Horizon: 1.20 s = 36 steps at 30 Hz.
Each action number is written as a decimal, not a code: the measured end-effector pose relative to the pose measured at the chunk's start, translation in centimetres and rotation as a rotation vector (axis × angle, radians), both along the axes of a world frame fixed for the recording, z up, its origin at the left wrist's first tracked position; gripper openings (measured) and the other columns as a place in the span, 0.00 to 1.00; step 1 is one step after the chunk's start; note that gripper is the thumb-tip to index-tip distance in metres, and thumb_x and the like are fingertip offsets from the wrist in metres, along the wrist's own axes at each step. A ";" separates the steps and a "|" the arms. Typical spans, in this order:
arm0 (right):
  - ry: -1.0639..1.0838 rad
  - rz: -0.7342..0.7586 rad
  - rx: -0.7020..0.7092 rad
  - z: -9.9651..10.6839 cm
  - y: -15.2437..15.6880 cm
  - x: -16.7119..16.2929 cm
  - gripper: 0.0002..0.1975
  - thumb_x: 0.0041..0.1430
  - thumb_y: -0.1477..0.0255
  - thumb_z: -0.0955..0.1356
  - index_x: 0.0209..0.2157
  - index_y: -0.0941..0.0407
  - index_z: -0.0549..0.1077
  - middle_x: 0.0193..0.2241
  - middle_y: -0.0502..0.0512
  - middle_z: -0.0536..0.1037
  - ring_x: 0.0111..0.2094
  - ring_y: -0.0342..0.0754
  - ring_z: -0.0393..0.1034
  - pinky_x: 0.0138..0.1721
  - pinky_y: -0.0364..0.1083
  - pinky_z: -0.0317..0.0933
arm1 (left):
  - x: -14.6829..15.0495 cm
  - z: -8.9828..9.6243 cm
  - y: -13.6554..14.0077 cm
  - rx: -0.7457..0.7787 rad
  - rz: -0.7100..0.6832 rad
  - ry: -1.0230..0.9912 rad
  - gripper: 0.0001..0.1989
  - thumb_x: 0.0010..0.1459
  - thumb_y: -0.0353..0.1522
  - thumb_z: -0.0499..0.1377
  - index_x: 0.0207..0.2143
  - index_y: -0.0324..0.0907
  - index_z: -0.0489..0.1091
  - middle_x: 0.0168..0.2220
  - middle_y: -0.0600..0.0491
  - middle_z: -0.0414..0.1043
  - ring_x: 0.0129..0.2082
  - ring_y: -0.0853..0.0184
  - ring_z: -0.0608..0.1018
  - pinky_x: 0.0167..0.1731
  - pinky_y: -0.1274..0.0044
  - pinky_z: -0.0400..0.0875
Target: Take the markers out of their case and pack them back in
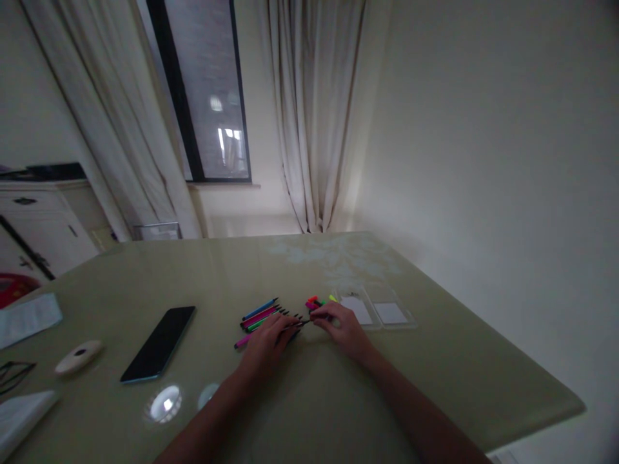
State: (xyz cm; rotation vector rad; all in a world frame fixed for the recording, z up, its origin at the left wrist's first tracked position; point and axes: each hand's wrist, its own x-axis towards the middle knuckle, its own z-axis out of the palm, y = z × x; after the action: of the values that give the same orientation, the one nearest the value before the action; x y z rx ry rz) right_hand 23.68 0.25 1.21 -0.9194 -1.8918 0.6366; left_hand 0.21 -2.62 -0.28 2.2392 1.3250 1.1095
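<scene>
A: Grip state?

B: Both my hands pinched on one marker (304, 322), it looks like – left hand (265, 338) on the body, right hand (345, 328) thumb and finger at the tip end. Can't tell if a cap sits in that right pinch

A: Where's it lie, which axis?

B: Between my hands, over the table (435, 399). Long axis crosswise, tip end rightward and slightly away from me. No nearer hand – both are on it. The row of markers (260, 309) lies left, partly under my left hand, slanting much the same way

A: Counts?

B: One marker gripped. In the row: one blue, one green, at least two pink; my left hand hides the rest, no total. Bright pieces (313, 299) by my right fingertips: orange, pink, green, yellow, too bunched to count. One clear case (399, 326), opened flat just right of them, two white panels (391, 313) in it. One phone (158, 345), well left
</scene>
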 end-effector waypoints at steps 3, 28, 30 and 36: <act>0.027 -0.017 -0.031 0.2 0.0 0.0 0.10 0.64 0.62 0.72 0.39 0.52 0.82 0.37 0.55 0.82 0.38 0.50 0.75 0.41 0.48 0.68 | 0.0 0.1 -0.1 0.001 0.002 -0.005 0.12 0.70 0.38 0.54 0.48 0.48 0.76 0.45 0.50 0.80 0.46 0.59 0.80 0.46 0.68 0.75; 0.496 0.170 -0.387 -0.1 -0.7 -1.4 0.16 0.58 0.59 0.76 0.40 0.53 0.73 0.39 0.57 0.84 0.45 0.53 0.80 0.53 0.56 0.71 | 0.3 0.4 0.0 0.003 -0.024 -0.067 0.12 0.70 0.38 0.54 0.47 0.48 0.76 0.43 0.49 0.79 0.44 0.59 0.79 0.45 0.69 0.74; 0.475 0.179 -0.405 -0.3 -0.7 -1.4 0.17 0.57 0.59 0.76 0.39 0.53 0.73 0.39 0.57 0.84 0.44 0.53 0.80 0.52 0.56 0.72 | 0.3 0.4 -0.1 -0.008 -0.036 -0.077 0.12 0.70 0.38 0.54 0.47 0.48 0.76 0.43 0.49 0.79 0.44 0.59 0.79 0.44 0.69 0.74; 0.334 0.152 -0.377 -0.2 -0.7 -0.9 0.13 0.55 0.60 0.77 0.37 0.54 0.80 0.36 0.56 0.85 0.40 0.53 0.81 0.47 0.53 0.73 | 0.2 0.7 -0.1 -0.043 -0.062 -0.104 0.10 0.69 0.37 0.56 0.47 0.48 0.76 0.42 0.51 0.80 0.43 0.60 0.80 0.43 0.70 0.74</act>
State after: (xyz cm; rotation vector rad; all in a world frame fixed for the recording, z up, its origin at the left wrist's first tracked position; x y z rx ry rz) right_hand 22.82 -0.40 1.02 -0.8414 -1.5764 1.1909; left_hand 0.45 -2.74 0.40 2.1463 1.2184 1.1473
